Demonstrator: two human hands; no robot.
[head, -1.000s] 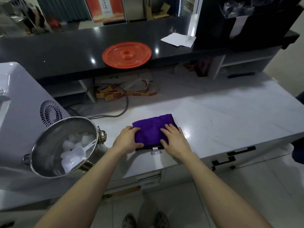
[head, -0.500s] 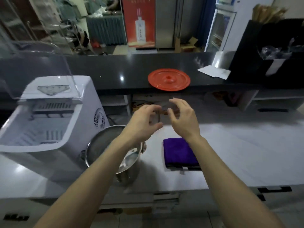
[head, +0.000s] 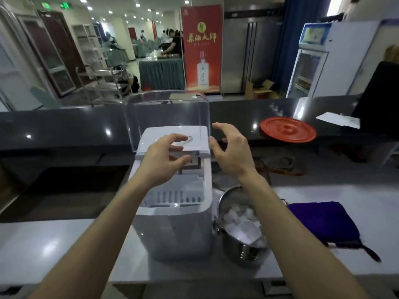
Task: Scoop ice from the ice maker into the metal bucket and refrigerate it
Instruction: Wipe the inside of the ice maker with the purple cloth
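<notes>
Ice maker (head: 172,212) on table, clear lid (head: 167,111) raised upright behind its opening. Left hand (head: 160,160) over opening, right hand (head: 232,152) at maker's right edge; both empty, fingers spread, lid just beyond fingertips. Ice-filled metal bucket (head: 241,244) with white scoop (head: 248,230) touching maker's right side. Likely next: lower lid.

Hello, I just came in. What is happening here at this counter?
A person is standing at a white ice maker whose clear lid is raised. The left hand and right hand are both empty, with fingers spread, held above the open machine near the lid. To the right of the machine, a metal bucket already holds ice and a white scoop. A purple cloth lies further right on the counter.
</notes>
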